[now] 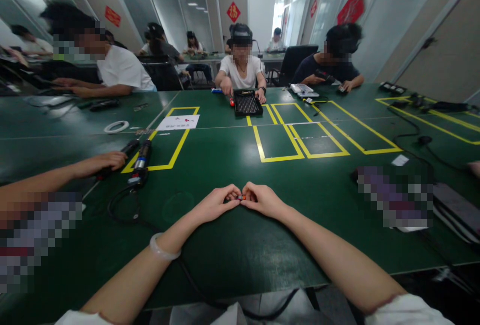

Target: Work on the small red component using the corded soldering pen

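Note:
My left hand [217,203] and my right hand [264,200] meet just above the green table [225,260], in front of me. Between their fingertips is a small orange-red piece with a silvery part [242,197]. Both hands pinch it, one from each side. It is too small to name, and fingers hide part of it. A pale bangle [164,249] circles my left wrist.
Left of me, another person's hand [112,161] rests by a black corded cylindrical tool [141,162]. Yellow tape outlines [281,159] mark the tabletop. Across it, a person handles a black tray [248,104] of small parts. A white paper [179,123] lies at left.

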A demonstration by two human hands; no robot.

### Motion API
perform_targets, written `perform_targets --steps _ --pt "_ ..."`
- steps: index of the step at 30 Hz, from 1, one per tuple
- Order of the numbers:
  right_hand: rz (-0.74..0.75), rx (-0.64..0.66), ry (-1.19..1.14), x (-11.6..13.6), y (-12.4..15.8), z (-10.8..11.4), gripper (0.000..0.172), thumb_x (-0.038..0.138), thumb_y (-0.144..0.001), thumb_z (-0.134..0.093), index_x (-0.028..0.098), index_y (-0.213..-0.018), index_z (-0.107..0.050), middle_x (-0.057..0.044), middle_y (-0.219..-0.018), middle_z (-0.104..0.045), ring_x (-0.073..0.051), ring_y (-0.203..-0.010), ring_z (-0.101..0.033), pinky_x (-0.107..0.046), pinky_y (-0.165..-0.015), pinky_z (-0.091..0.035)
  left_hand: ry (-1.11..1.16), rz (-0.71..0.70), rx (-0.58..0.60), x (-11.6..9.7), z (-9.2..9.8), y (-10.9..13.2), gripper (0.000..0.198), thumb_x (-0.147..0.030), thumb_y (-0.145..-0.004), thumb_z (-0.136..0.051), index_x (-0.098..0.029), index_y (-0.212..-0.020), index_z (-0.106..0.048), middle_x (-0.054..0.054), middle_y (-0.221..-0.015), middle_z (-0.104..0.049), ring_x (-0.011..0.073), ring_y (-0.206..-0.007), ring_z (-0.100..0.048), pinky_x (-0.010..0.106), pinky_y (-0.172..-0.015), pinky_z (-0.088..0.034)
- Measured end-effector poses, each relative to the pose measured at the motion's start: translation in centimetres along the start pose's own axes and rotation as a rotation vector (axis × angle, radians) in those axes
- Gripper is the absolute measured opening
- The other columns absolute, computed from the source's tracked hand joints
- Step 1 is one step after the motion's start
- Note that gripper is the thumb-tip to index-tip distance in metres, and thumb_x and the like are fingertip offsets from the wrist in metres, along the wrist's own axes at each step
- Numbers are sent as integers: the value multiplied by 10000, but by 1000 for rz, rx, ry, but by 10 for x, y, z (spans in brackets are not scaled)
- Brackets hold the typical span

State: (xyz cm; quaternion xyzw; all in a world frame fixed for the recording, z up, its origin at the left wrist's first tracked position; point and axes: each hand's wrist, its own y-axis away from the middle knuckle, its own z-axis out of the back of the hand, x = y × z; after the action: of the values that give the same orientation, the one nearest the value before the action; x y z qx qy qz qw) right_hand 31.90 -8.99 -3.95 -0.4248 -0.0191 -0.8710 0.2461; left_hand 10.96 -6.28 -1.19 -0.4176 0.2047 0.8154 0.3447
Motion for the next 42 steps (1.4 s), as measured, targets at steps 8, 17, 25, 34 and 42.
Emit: perform_targets --steps 8,17,25,34,42 --pt "24 4 -14 -1 0 -1 170 241 -843 -633 205 -985 -548 49 -724 -598 -104 -614 -553 -198 -592 -377 -18 15 -3 -2 1 -1 284 -417 -919 -467 -172 -1010 -580 32 -931 -647 163 -860 -600 260 -775 -441" --pt "13 -11 15 0 0 0 86 268 -896 -580 187 -926 -585 17 -740 -613 -119 -647 -561 -205 -598 -372 -58 8 -22 1 1 -1 290 -413 -920 -470 -176 -1020 -605 32 -938 -658 162 -848 -604 258 -762 -445" --pt "10 -13 24 3 0 2 100 275 -905 -578 177 -907 -599 9 -738 -623 -124 -653 -567 -207 -603 -374 -266 -76 -50 0 -1 0 245 -397 -918 -482 -185 -957 -599 10 -840 -598 143 -763 -549 246 -695 -400" --pt "21 -8 -17 -2 0 -2 221 248 -877 -598 205 -1080 -524 42 -740 -608 -108 -618 -557 -201 -603 -383 -329 -78 -50 0 -2 -1 287 -408 -948 -399 -187 -932 -582 24 -876 -590 158 -797 -536 255 -710 -387" --pt "0 -43 -64 -6 -2 -5 125 225 -866 -597 196 -978 -551 48 -715 -575 -97 -605 -526 -193 -580 -369 -299 4 -28 2 -1 -7 288 -406 -935 -393 -190 -921 -582 26 -889 -615 168 -810 -553 257 -722 -395"
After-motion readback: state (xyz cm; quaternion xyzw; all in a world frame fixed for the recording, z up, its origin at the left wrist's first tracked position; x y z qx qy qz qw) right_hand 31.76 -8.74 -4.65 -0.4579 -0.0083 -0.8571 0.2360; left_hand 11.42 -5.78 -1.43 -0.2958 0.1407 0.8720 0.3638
